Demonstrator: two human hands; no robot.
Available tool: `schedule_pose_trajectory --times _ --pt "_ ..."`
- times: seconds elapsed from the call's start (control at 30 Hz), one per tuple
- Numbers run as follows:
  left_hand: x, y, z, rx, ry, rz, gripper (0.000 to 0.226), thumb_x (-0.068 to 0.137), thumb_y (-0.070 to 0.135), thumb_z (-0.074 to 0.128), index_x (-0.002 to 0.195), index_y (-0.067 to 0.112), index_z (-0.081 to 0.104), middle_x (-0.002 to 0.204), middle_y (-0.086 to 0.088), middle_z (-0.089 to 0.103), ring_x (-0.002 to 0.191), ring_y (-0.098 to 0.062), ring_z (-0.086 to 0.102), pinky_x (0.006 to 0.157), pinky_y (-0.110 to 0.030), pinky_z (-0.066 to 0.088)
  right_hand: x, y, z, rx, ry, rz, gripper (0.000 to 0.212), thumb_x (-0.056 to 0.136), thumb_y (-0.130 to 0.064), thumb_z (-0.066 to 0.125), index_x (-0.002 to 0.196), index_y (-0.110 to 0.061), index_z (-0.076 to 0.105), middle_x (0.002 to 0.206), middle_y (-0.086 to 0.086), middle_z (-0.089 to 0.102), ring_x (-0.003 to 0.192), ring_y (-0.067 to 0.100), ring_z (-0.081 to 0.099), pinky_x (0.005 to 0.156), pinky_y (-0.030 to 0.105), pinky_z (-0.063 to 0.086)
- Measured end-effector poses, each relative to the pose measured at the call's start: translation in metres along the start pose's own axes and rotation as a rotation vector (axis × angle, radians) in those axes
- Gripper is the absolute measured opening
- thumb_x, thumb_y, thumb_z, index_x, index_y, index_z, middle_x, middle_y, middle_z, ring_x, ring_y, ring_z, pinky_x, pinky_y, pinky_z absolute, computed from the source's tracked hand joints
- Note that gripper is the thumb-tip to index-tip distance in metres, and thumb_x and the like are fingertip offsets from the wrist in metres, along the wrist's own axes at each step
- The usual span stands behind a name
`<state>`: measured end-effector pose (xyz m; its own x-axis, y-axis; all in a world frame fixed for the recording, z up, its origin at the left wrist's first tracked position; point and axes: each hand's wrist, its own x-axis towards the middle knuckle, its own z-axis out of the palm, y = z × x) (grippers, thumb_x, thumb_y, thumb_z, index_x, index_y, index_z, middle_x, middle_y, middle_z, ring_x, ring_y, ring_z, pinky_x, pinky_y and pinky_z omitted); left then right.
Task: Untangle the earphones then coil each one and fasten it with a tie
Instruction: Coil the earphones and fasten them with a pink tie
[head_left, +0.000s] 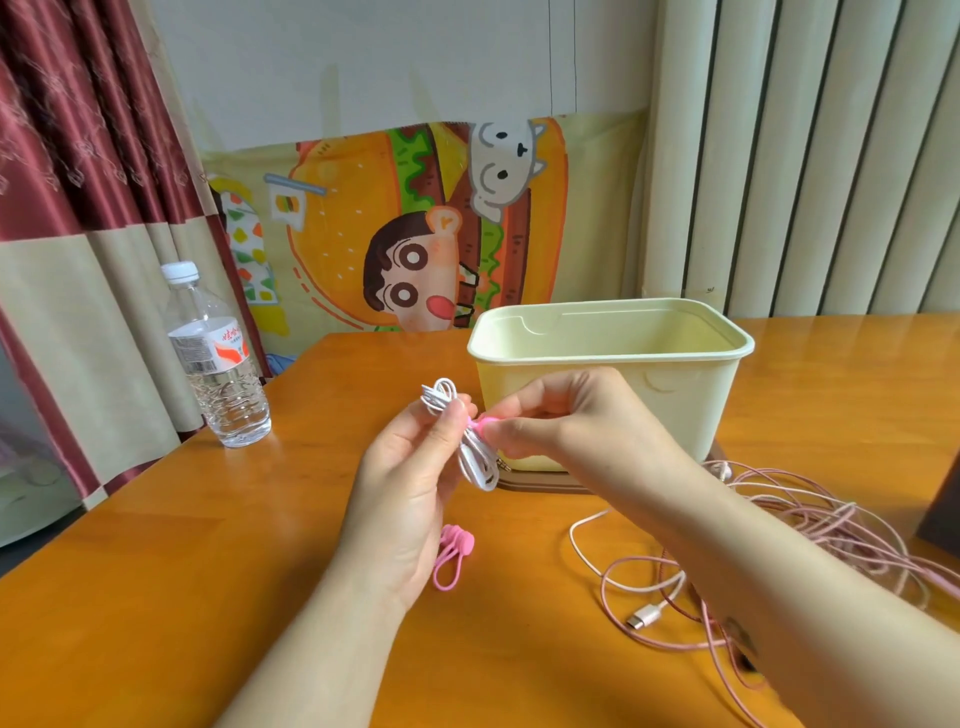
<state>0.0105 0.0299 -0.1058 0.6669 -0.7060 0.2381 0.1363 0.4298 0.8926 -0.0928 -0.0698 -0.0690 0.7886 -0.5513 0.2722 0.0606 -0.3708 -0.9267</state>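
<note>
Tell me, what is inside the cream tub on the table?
The cream tub shows only bare inner walls; nothing rises above its rim. Its floor is hidden behind the near wall.

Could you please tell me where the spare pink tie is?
In the head view the spare pink tie lies on the table, near centre, just right of the left hand and below the white earphone coil.
</note>
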Motion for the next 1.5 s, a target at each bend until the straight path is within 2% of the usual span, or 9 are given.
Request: schedule_pose_trajectory --times 0.3,0.57,0.67,0.8,0.9,1.03,1.2,1.37,1.5 --pt "0.0 -0.001 0.001 0.011 0.086 0.012 0.017 0.075 0.031 0.062 0.085 0.021 0.072 0.078 0.004 0.07 0.079 -0.01 0.067 0.068 -0.025 0.054 0.002 0.004 0.002 0.043 -0.022 0.017 0.008 0.078 -0.013 0.076 0.071 -0.014 0.072 0.071 0.008 0.072 0.061 0.008 0.063 0.069 0.024 0.054" --pt "-0.001 0.001 0.0 0.116 0.013 0.009 0.02 0.076 0.037 0.062 0.088 0.027 0.074 0.094 -0.001 0.073 0.089 -0.013 0.068 0.08 -0.029 0.051 0.002 0.008 0.005 0.103 0.066 -0.039 0.025 0.08 -0.008 0.073 0.096 -0.018 0.057 0.071 -0.001 0.071 0.068 0.016 0.068 0.07 0.04 0.057" --pt "-0.003 0.001 0.003 0.1 -0.073 -0.044 0.025 0.081 0.034 0.058 0.097 0.021 0.073 0.095 0.0 0.073 0.088 -0.009 0.067 0.074 -0.021 0.051 0.005 0.009 0.003 0.079 0.061 -0.074 0.014 0.082 -0.006 0.07 0.088 -0.015 0.062 0.073 0.001 0.069 0.065 0.009 0.065 0.065 0.026 0.055" --pt "-0.003 -0.002 0.004 0.07 -0.043 -0.1 0.025 0.078 0.029 0.06 0.096 0.017 0.071 0.086 -0.001 0.071 0.08 -0.009 0.065 0.073 -0.024 0.052 0.005 0.008 -0.001 -0.05 0.02 -0.037 0.011 0.08 -0.014 0.073 0.073 -0.019 0.067 0.069 -0.002 0.07 0.063 0.005 0.062 0.066 0.025 0.053" --pt "-0.002 0.0 0.003 0.04 -0.017 -0.137 0.027 0.077 0.026 0.061 0.1 0.017 0.071 0.08 0.001 0.07 0.079 -0.008 0.064 0.083 -0.032 0.051 0.006 0.006 -0.01 -0.131 -0.02 0.009 0.011 0.083 -0.022 0.07 0.072 -0.022 0.07 0.072 -0.004 0.069 0.071 0.011 0.06 0.075 0.035 0.054" --pt "-0.003 0.005 0.003 0.014 -0.065 -0.251 0.029 0.074 0.021 0.06 0.099 0.012 0.072 0.078 -0.003 0.068 0.071 -0.009 0.062 0.075 -0.03 0.051 0.008 0.004 -0.02 -0.003 -0.092 -0.003 0.025 0.087 -0.011 0.064 0.11 -0.022 0.064 0.099 0.0 0.068 0.083 0.015 0.065 0.08 0.032 0.055" --pt "-0.005 0.008 0.003 -0.007 -0.123 -0.409 0.019 0.069 0.017 0.06 0.082 0.008 0.07 0.066 -0.003 0.062 0.058 -0.009 0.057 0.067 -0.029 0.049 0.005 0.006 -0.018 -0.041 -0.325 -0.07 0.034 0.085 -0.008 0.067 0.112 -0.027 0.064 0.109 0.018 0.065 0.087 0.039 0.061 0.089 0.063 0.046" --pt "-0.005 0.009 0.002 -0.014 -0.152 -0.477 0.014 0.07 0.025 0.063 0.071 0.011 0.066 0.066 -0.002 0.061 0.052 -0.009 0.054 0.062 -0.028 0.052 0.007 0.005 -0.021 0.005 -0.276 -0.089 0.012 0.081 -0.002 0.067 0.092 -0.008 0.068 0.079 0.01 0.069 0.068 0.013 0.062 0.065 0.024 0.053" --pt "-0.004 0.008 0.0 0.013 -0.162 -0.472 0.021 0.07 0.029 0.065 0.076 0.01 0.058 0.063 0.0 0.057 0.051 -0.008 0.053 0.061 -0.027 0.053 0.007 0.006 -0.018 0.071 -0.256 -0.073 0.008 0.08 0.001 0.066 0.085 -0.005 0.067 0.07 0.007 0.068 0.06 0.01 0.065 0.061 0.019 0.055"
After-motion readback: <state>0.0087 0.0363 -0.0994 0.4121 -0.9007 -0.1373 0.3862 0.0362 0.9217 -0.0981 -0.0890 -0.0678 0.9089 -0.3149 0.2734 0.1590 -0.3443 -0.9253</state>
